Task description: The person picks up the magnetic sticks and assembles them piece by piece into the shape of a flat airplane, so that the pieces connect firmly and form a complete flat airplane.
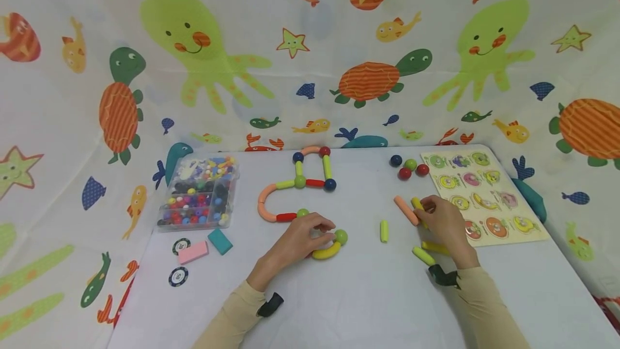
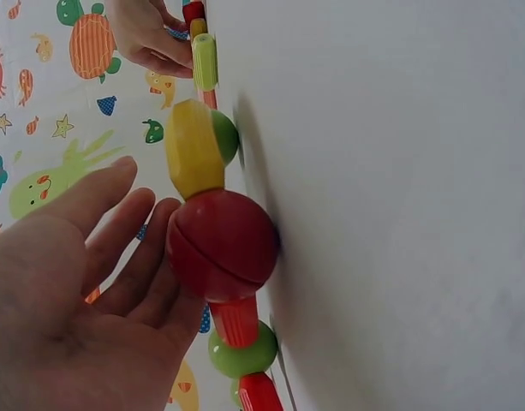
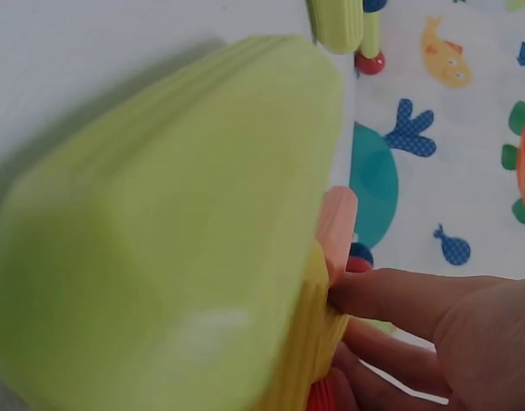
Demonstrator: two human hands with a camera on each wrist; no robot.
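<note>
Currently we see the left hand (image 1: 301, 238) on the white desk (image 1: 349, 295), fingers (image 2: 129, 227) relaxed and nearly straight, touching a red plastic ball (image 2: 223, 244) joined to a curved yellow plastic stick (image 1: 326, 252) with a green plastic ball (image 1: 341, 236) at its far end. Right hand (image 1: 448, 225) has its fingers (image 3: 390, 300) pinching a short yellow ribbed stick (image 1: 416, 204), which lies beside a salmon-pink plastic stick (image 1: 405, 210), left of the wooden peg puzzle board (image 1: 484, 198).
</note>
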